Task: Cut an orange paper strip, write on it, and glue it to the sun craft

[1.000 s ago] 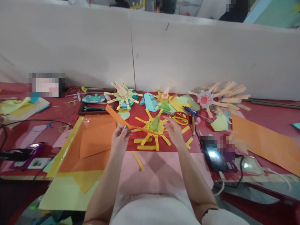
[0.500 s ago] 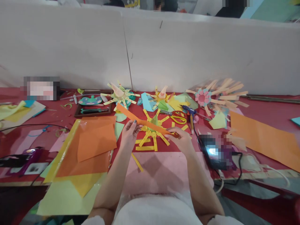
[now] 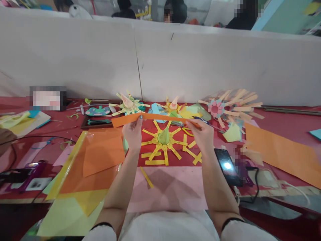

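A long orange paper strip is stretched sideways between my hands, raised above the table. My left hand pinches it toward its left part, and the left end sticks out past the fingers. Near the other end, my right hand grips the strip between thumb and fingers. Below and between the hands lies a yellow paper sunburst with a green paper cone at its centre. Several loose yellow strips lie around it.
Orange sheets lie at the left, over a plastic sleeve. A lit phone with cables sits at the right, near a large orange sheet. Finished paper flowers stand along the white partition. Another person's hand shows at the far left.
Both hands have risen and moved farther from me with the orange strip, which now runs nearly level instead of slanting. The sunburst is uncovered. Another person's hand has appeared at the far left.
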The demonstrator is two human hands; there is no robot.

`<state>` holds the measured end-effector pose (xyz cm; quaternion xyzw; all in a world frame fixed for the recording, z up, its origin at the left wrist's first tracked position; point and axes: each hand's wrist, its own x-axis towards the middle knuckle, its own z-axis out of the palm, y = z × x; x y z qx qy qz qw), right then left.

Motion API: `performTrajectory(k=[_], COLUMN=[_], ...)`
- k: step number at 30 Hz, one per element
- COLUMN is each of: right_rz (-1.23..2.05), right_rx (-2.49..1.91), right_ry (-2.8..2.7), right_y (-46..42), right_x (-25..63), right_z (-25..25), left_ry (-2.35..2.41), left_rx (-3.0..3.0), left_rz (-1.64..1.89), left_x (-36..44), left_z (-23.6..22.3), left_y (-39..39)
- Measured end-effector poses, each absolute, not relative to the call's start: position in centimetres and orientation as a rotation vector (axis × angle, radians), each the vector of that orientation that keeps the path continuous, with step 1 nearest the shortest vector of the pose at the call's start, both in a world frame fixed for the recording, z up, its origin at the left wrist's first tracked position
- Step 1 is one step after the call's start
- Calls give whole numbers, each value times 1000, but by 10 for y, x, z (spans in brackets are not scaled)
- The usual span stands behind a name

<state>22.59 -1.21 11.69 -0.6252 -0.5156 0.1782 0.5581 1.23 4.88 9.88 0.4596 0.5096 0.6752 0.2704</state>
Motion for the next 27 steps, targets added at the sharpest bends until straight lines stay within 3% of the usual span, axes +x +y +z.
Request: performTrajectory(k=[4, 7, 10, 11, 14, 27], right_rz=[353, 365, 371, 390, 459, 418], right_rx=[-1509, -1646, -1859, -1913, -1930, -1671], right_ry=[-1276, -1357, -1419, -1437, -1517, -1877], right_y=[13, 27, 26, 23, 9, -23], right_x=[232, 234, 234, 234, 232, 219], right_z=[100, 67, 32, 22, 2, -4], left_ry=[1458, 1614, 1550, 1552, 1447, 962], left_rx=[1473, 2054, 2278, 2477, 2627, 2890], left_rz=[1821, 1284, 992, 706, 443, 35], left_x=[19, 20, 13, 11, 6, 7], left_z=[81, 56, 34, 28, 15, 8], left_y=[72, 82, 80, 77, 65, 44])
